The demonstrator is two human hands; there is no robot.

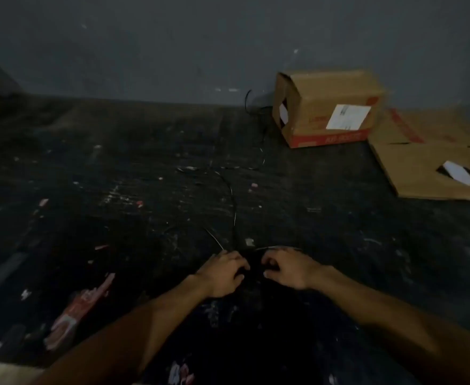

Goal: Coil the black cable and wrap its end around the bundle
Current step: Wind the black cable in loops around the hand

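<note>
Both hands work close together at the lower middle of the frame, low over a dark, paint-flecked floor (117,190). The left hand (222,273) has its fingers curled inward, and the right hand (286,269) mirrors it, fingertips bent toward the gap between them. Each seems to pinch the black cable (233,207), though the light is so poor that the strand between the hands merges with the floor and I cannot be sure of either grip.

From the hands the cable runs up the middle of the frame, bends right, and trails toward a cardboard box (328,109) standing against the wall at upper right. A flattened sheet of cardboard (422,162) lies beside the box at the right edge. A reddish wrapper (81,309) lies at lower left.

Most of the cable is not yet gathered, so the coiling looks to be at its start. To do it well, one hand should act as the anchor holding the loops while the other draws in slack and lays each turn at an even size, letting the cable twist freely so it does not kink. A good length of tail should be kept back for wrapping.
</note>
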